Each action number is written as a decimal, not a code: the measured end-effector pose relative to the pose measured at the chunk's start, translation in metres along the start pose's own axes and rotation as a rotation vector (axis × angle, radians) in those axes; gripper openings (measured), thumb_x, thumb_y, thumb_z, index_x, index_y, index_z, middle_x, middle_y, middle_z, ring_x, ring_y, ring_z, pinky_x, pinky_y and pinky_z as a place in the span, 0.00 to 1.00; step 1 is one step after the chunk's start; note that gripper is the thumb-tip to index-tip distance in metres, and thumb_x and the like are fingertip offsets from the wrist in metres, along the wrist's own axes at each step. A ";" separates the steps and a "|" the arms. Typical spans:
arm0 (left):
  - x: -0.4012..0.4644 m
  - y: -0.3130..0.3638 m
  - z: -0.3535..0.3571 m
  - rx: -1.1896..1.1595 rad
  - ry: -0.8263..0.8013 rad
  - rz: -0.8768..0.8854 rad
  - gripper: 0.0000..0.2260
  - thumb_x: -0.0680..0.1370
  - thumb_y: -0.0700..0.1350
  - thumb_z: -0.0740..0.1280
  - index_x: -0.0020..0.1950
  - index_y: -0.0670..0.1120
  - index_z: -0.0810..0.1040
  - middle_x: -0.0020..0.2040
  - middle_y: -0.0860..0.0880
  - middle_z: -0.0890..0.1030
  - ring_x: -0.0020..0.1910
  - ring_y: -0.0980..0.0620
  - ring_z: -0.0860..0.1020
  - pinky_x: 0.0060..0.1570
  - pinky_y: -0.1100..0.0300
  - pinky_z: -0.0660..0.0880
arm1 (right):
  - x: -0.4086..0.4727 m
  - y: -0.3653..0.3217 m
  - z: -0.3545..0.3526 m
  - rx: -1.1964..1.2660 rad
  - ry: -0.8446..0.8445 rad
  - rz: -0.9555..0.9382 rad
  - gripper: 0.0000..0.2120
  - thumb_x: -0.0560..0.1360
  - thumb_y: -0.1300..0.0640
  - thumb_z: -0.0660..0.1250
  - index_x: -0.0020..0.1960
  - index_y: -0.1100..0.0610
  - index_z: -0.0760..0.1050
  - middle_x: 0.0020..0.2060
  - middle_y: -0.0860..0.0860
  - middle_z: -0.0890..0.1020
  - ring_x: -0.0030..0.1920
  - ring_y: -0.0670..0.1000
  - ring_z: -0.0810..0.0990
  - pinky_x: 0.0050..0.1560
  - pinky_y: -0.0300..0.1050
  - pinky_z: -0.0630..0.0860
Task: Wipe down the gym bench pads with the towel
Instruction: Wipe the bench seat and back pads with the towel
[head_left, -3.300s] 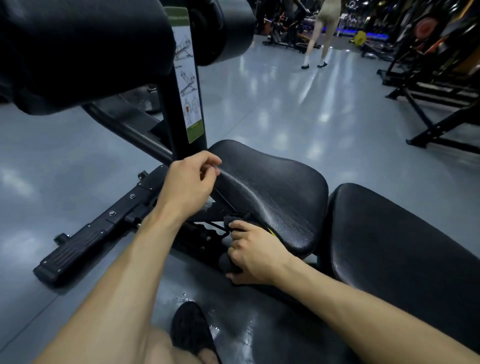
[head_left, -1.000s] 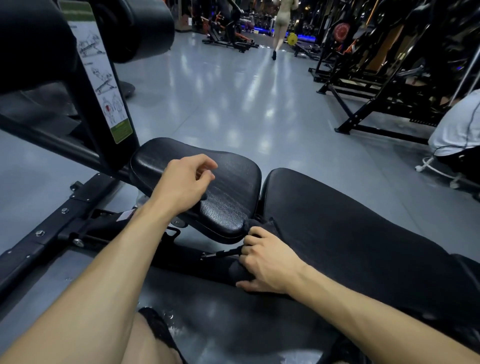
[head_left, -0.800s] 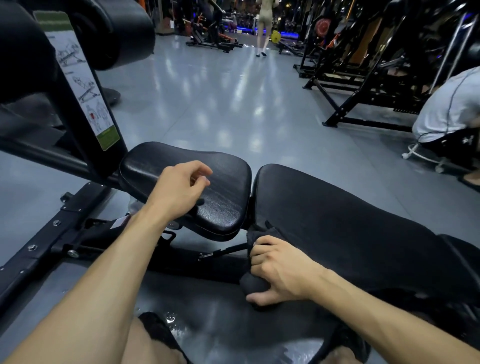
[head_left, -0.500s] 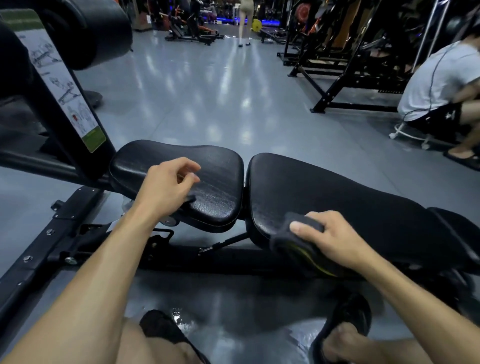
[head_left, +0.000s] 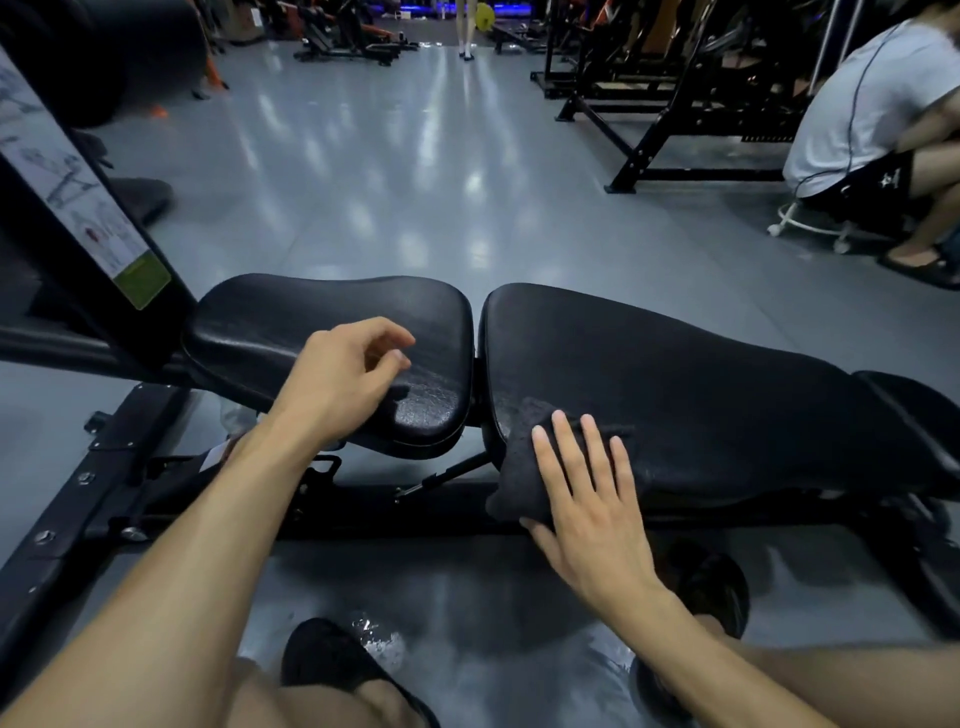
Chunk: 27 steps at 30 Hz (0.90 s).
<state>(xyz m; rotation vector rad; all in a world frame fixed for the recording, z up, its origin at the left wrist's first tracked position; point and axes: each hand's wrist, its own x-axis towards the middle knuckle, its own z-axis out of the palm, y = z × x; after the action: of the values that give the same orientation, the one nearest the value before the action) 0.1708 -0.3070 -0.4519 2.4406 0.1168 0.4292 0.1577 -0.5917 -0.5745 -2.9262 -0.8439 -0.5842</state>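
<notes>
Left hand (head_left: 343, 379) is hovering half-curled, gripping nothing, over the seat pad (head_left: 332, 332). Right hand (head_left: 587, 499) is pressing flat, fingers spread, on the dark towel (head_left: 519, 467), which is draping over the back pad's (head_left: 701, 389) near edge.

The seat pad (head_left: 332, 332) lies left of the back pad (head_left: 701, 384), just beside it. The towel (head_left: 524, 467) lies on the back pad's near left edge, under the right hand (head_left: 592, 499). The left hand (head_left: 343, 379) is over the seat pad.
</notes>
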 end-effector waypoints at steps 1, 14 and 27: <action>0.000 -0.001 0.001 0.002 -0.015 0.002 0.07 0.79 0.45 0.68 0.55 0.55 0.83 0.44 0.59 0.86 0.48 0.59 0.83 0.57 0.58 0.77 | 0.006 -0.002 0.001 -0.016 0.008 0.012 0.50 0.72 0.42 0.74 0.82 0.59 0.51 0.81 0.60 0.54 0.80 0.64 0.53 0.76 0.66 0.58; 0.003 0.032 0.034 -0.007 -0.109 0.018 0.08 0.78 0.44 0.70 0.55 0.54 0.84 0.44 0.59 0.86 0.47 0.60 0.84 0.56 0.56 0.79 | 0.040 -0.017 -0.008 0.068 -0.058 -0.007 0.45 0.71 0.48 0.73 0.81 0.60 0.56 0.79 0.62 0.60 0.78 0.65 0.61 0.76 0.60 0.61; 0.000 0.033 0.038 0.020 -0.141 -0.010 0.07 0.79 0.46 0.70 0.54 0.55 0.84 0.46 0.60 0.86 0.49 0.61 0.83 0.55 0.63 0.76 | 0.067 -0.029 -0.003 0.043 -0.027 -0.012 0.44 0.73 0.42 0.71 0.79 0.64 0.59 0.78 0.64 0.63 0.76 0.69 0.62 0.75 0.63 0.62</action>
<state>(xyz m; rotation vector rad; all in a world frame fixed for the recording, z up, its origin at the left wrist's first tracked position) 0.1830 -0.3550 -0.4592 2.4800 0.0731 0.2511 0.1942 -0.5337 -0.5486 -2.8981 -0.8669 -0.5222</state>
